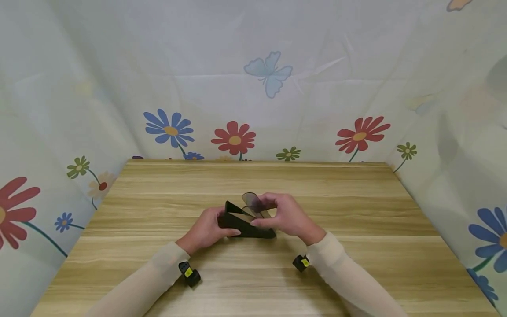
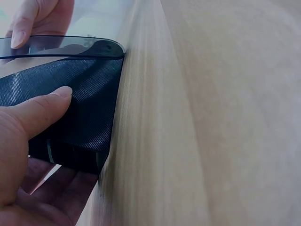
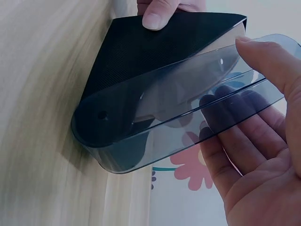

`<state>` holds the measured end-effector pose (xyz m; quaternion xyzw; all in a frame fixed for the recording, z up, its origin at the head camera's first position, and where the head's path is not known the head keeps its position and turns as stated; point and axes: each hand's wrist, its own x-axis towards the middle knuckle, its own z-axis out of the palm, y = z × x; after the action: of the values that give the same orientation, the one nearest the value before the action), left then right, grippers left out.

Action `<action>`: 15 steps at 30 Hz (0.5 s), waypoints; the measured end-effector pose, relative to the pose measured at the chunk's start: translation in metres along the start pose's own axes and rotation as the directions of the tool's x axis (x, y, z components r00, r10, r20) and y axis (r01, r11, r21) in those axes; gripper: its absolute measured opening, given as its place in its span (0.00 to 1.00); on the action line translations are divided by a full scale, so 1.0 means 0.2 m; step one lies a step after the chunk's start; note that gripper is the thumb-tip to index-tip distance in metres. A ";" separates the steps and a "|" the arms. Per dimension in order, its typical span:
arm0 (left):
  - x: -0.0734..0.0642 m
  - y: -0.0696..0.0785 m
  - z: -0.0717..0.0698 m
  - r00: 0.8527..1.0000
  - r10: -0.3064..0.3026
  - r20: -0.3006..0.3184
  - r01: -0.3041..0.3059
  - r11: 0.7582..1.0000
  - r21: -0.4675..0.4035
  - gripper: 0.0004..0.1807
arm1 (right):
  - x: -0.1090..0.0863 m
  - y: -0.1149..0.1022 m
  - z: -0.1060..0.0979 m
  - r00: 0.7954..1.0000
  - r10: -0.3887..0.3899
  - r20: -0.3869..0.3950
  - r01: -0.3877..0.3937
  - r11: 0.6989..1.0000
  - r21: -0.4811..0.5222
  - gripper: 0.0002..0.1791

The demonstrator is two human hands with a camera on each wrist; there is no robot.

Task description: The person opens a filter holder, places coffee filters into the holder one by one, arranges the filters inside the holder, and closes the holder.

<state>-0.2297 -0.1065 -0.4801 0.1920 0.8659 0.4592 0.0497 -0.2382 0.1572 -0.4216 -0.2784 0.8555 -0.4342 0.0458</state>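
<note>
A black, finely ribbed case (image 1: 247, 230) stands on the wooden table, with a smoky see-through lid (image 3: 136, 127) tilted up from it. The lid meets the case at its right end, where a small round dark spot shows. My left hand (image 1: 207, 226) grips the case's left end, thumb on the near face and fingers on the other side. With my right hand (image 1: 291, 215) I hold the lid, thumb on one side and fingers curled on the other. Pale brown shows in the case's opening; what lies inside cannot be made out.
The wood-grain table (image 1: 158, 189) spreads around the case on all sides. White fabric (image 1: 206, 66) printed with flowers and a butterfly hangs behind it and along both sides. A small black wrist camera (image 1: 189, 274) sits on the left cuff, another camera (image 1: 301, 263) on the right.
</note>
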 end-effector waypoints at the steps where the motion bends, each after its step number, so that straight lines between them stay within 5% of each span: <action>1: 0.00 0.00 0.00 1.000 0.001 -0.001 -0.001 1.000 0.001 0.22 | 0.00 0.00 0.00 1.000 0.001 0.002 -0.001 1.000 -0.001 0.26; 15: 0.00 0.00 0.00 1.000 -0.002 0.011 0.002 1.000 -0.011 0.20 | 0.02 -0.01 0.05 1.000 -0.014 0.026 0.015 1.000 -0.019 0.26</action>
<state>-0.2295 -0.1069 -0.4795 0.1935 0.8631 0.4631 0.0559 -0.2385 0.1468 -0.4254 -0.2905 0.8568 -0.4229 0.0510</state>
